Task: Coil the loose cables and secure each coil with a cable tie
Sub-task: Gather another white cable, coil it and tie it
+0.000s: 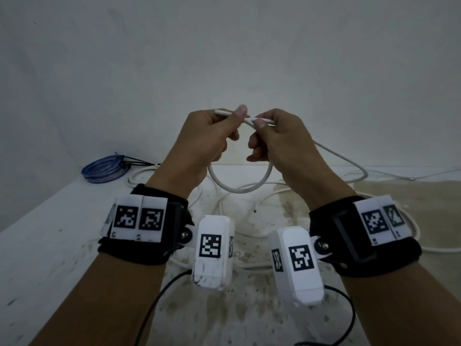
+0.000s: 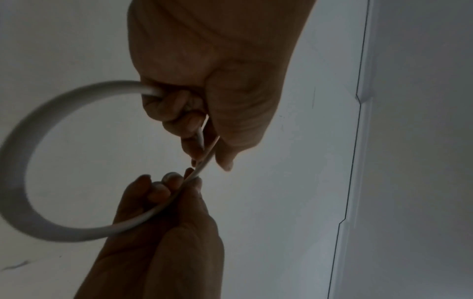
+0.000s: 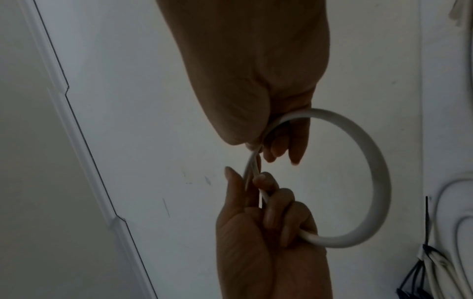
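I hold a white cable (image 1: 239, 189) up in front of the wall with both hands. It hangs as one round loop (image 2: 23, 161) between them. My left hand (image 1: 219, 131) curls its fingers round one side of the loop and pins the cable's free end under the thumb. My right hand (image 1: 272, 133) pinches the crossing strand just beside it, thumb on top. In the right wrist view the loop (image 3: 379, 172) runs from my right hand (image 3: 266, 129) down to my left hand (image 3: 276, 218). The rest of the cable trails off right to the table.
A blue coil (image 1: 103, 168) bound with black ties (image 1: 139, 161) lies at the table's back left. Loose white cables (image 1: 252, 221) sprawl over the stained white tabletop (image 1: 50, 245) under my wrists. A black lead (image 1: 159, 295) runs from the wrist camera.
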A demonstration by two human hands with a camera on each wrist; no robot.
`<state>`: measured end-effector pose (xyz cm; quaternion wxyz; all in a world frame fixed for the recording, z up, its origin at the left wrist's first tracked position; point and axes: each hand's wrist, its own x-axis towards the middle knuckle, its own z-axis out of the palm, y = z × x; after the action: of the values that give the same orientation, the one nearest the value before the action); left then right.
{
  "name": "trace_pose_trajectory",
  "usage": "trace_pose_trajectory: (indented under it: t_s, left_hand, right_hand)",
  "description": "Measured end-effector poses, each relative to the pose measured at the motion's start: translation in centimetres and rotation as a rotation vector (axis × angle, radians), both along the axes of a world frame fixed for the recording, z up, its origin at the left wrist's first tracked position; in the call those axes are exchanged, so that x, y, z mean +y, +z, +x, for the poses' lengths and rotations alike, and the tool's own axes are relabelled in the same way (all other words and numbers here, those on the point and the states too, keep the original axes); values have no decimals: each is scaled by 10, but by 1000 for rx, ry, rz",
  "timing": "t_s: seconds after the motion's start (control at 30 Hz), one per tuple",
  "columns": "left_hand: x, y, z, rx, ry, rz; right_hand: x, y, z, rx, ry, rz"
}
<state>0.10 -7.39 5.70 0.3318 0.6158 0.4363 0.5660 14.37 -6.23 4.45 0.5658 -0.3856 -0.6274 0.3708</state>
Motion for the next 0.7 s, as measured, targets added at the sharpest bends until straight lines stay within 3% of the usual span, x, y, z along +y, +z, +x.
trace_pose_trajectory:
  t_s: [0.23,0.57,0.7]
  left_hand:
    - [3,-3,0,-9,111,16]
    - [8,-8,0,-47,129,53]
    - [14,-11,-4,-23,210,121]
  right_hand:
    - [0,1,1,20,-12,-10]
    - [-2,3,3,149,-7,-60]
    - [-8,7,7,-1,32,-142]
